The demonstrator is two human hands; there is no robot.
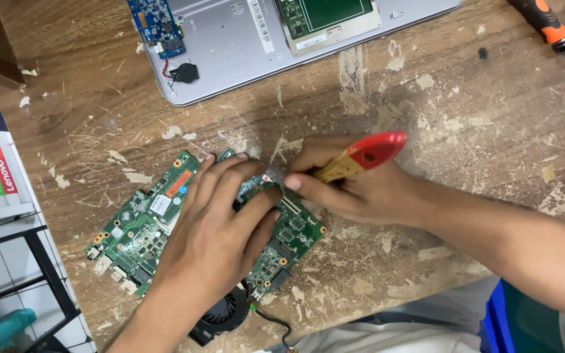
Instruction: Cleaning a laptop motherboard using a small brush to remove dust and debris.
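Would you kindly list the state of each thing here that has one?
Green circuit board: out of its case, flat on the table.
Cooling fan: attached at the board's edge.
Laptop shell: opened, boards exposed.
Brush: gripped in right hand.
Left hand: pressing on the board.
Screwdriver: lying unused.

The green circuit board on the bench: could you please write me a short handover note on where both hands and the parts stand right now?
Left hand: lies flat on the green circuit board, pressing it to the wooden bench.
Right hand: closed on a brush with a red and wooden handle, its working end down at the board's upper edge; the bristles are hidden by the fingers.
Parts: a black fan sits at the board's lower edge, with its cable trailing off. The opened silver laptop shell lies above, holding a blue board. A screwdriver with an orange and black handle lies at top right.
Done: board out of the shell.
Left: cannot tell from this view.
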